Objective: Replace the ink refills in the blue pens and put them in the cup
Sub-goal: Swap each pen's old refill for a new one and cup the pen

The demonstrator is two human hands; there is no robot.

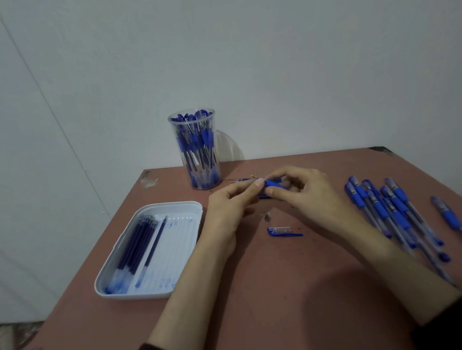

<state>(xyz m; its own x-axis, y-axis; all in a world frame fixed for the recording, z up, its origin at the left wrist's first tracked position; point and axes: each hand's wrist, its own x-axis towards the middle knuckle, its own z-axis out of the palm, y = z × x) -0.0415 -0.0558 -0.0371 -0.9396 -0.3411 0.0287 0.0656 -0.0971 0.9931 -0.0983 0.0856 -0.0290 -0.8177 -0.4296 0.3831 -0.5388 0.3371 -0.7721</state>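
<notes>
My right hand pinches the blue rubber grip of a pen barrel above the table's middle. Facing it, my left hand pinches a thin refill that runs from the barrel's open end toward the cup. A small metal tip and a blue pen cap lie on the table just below my hands. The clear plastic cup stands at the back, filled with several blue pens. A white tray at the left holds several dark blue refills.
Several capped blue pens lie in a loose heap at the right, one more pen nearer the right edge. The reddish table ends close behind the cup, against a pale wall.
</notes>
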